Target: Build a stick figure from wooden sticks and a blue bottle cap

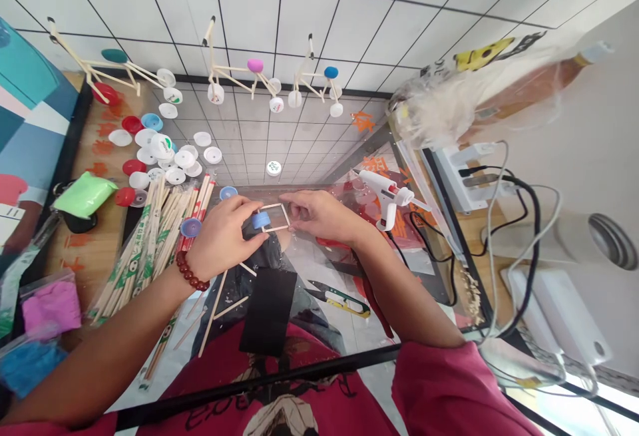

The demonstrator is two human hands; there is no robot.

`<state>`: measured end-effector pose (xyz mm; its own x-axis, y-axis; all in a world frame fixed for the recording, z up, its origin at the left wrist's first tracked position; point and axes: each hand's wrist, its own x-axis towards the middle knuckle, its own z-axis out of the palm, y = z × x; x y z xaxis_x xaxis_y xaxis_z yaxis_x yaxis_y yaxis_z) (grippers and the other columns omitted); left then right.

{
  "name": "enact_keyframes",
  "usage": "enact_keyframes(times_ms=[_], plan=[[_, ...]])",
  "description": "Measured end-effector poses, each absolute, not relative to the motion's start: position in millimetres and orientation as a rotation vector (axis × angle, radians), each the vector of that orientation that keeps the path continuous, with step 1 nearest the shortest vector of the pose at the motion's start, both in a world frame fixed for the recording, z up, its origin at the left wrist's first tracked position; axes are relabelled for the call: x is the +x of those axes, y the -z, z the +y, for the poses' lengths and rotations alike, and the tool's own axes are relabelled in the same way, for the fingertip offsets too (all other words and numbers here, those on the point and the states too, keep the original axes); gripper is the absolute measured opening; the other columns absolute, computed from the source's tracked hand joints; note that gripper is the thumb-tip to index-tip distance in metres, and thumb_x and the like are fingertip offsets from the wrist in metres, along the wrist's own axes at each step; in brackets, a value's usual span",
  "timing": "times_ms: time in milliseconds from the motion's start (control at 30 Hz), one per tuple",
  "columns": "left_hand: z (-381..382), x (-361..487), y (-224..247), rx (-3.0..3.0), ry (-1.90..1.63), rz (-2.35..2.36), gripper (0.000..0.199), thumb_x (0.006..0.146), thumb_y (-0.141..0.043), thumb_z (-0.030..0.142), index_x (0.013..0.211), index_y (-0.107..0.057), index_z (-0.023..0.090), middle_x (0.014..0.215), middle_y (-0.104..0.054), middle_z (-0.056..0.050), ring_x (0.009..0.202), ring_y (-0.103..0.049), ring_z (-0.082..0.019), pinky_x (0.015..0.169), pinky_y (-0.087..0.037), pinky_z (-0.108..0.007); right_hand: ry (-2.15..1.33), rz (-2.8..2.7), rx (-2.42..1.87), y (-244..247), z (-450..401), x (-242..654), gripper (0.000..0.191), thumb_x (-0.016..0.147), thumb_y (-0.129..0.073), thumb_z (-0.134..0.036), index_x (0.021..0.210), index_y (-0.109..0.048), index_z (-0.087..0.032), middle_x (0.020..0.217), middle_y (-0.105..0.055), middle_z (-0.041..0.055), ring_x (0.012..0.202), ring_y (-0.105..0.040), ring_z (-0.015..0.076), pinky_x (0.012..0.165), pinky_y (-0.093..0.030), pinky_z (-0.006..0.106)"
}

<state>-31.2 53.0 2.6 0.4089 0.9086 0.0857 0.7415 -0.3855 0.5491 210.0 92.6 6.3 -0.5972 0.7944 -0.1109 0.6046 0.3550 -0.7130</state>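
Note:
Above the glass tabletop, a small frame of pale sticks (273,229) is held between both hands. A blue bottle cap (260,220) sits at the frame's left end. My left hand (219,236), with a beaded bracelet on the wrist, pinches that end with thumb and forefinger. On the right, my right hand (319,215) has its fingertips closed on the frame's other end. Another blue cap (228,193) lies just above my left hand, and a purple-blue cap (190,227) rests beside it on the wrapped sticks.
White and red caps (184,158) and bundled chopsticks (134,256) lie left. Three stick models (234,76) stand along the back. A white glue gun (387,195), cables and a power strip (456,180) are right. Scissors (344,299) and a black rectangle (268,309) show nearer the body.

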Motion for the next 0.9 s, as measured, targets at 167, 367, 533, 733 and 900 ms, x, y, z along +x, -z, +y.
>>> enact_keyframes(times_ms=[167, 367, 533, 733, 900], plan=[[53.7, -31.1, -2.1, 2.225, -0.511, 1.426, 0.045, 0.081, -0.068, 0.038, 0.122, -0.064, 0.020, 0.114, -0.064, -0.009, 0.107, -0.063, -0.028, 0.094, -0.051, -0.043, -1.075, -2.363, -1.239, -6.3, 93.9, 209.4, 0.048, 0.077, -0.073, -0.012, 0.124, -0.067, -0.016, 0.077, -0.064, -0.0021, 0.070, -0.054, 0.0119, 0.066, -0.035, 0.023], [54.2, -31.1, -1.6, 2.228, -0.535, 1.411, 0.045, 0.081, -0.068, 0.036, 0.123, -0.064, 0.019, 0.114, -0.064, -0.009, 0.107, -0.063, -0.027, 0.095, -0.051, -0.041, -1.043, -2.362, -1.226, -5.2, 93.5, 209.0, 0.044, 0.077, -0.071, -0.010, 0.121, -0.069, -0.016, 0.075, -0.062, -0.0029, 0.067, -0.053, 0.0112, 0.066, -0.035, 0.023], [54.0, -31.3, -0.7, 2.230, -0.537, 1.402, 0.046, 0.081, -0.068, 0.036, 0.123, -0.064, 0.018, 0.113, -0.064, -0.009, 0.107, -0.063, -0.027, 0.095, -0.051, -0.042, -1.075, -2.389, -1.240, -7.5, 92.4, 210.7, 0.057, 0.075, -0.076, -0.013, 0.130, -0.063, -0.012, 0.079, -0.064, -0.0013, 0.072, -0.056, 0.0133, 0.068, -0.038, 0.024], [53.6, -32.0, -0.4, 2.228, -0.557, 1.397, 0.045, 0.080, -0.069, 0.034, 0.122, -0.064, 0.019, 0.113, -0.064, -0.009, 0.107, -0.062, -0.028, 0.095, -0.051, -0.042, -1.023, -2.426, -1.238, -10.7, 87.4, 211.8, 0.057, 0.078, -0.074, -0.013, 0.133, -0.060, -0.015, 0.086, -0.068, 0.0018, 0.079, -0.060, 0.0161, 0.074, -0.042, 0.026], [53.3, -32.8, -1.6, 2.232, -0.543, 1.400, 0.045, 0.081, -0.068, 0.034, 0.123, -0.063, 0.020, 0.113, -0.065, -0.010, 0.109, -0.062, -0.029, 0.094, -0.052, -0.044, -0.930, -2.451, -1.312, -14.1, 82.3, 213.8, 0.059, 0.078, -0.073, -0.013, 0.136, -0.058, -0.014, 0.097, -0.069, 0.0063, 0.086, -0.062, 0.0186, 0.078, -0.045, 0.029]])
